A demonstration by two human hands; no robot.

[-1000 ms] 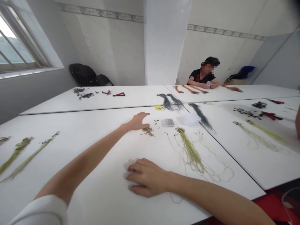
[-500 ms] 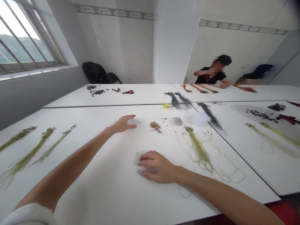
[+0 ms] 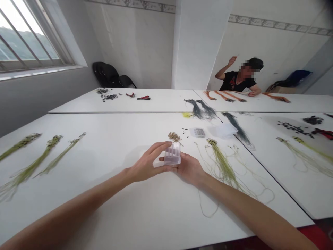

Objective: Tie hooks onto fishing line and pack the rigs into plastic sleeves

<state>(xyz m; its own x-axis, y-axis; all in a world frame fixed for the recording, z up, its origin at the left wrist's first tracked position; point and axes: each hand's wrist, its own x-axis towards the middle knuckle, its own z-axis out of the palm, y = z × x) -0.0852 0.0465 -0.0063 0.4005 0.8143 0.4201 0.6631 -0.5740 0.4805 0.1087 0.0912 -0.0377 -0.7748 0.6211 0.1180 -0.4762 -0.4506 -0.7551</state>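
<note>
The left hand (image 3: 148,163) curls its fingers over a clear plastic compartment box (image 3: 172,153), and the right hand (image 3: 188,168) cups it from below, palm up; the box sits between them at centre frame, over the white table (image 3: 109,139); a brown fibre tuft (image 3: 174,137) lies just beyond it, green cord bundles (image 3: 223,163) to the right.

Small craft workshop rm, not a home: joined white work tables (image 3: 109,139) w/ green cord bundles (image 3: 39,163) at 9 o'clock, pliers (image 3: 143,98) and black beads (image 3: 109,97) at 11, co-worker (image 3: 235,78) at 1, barred window (image 3: 31,38) at 10.
</note>
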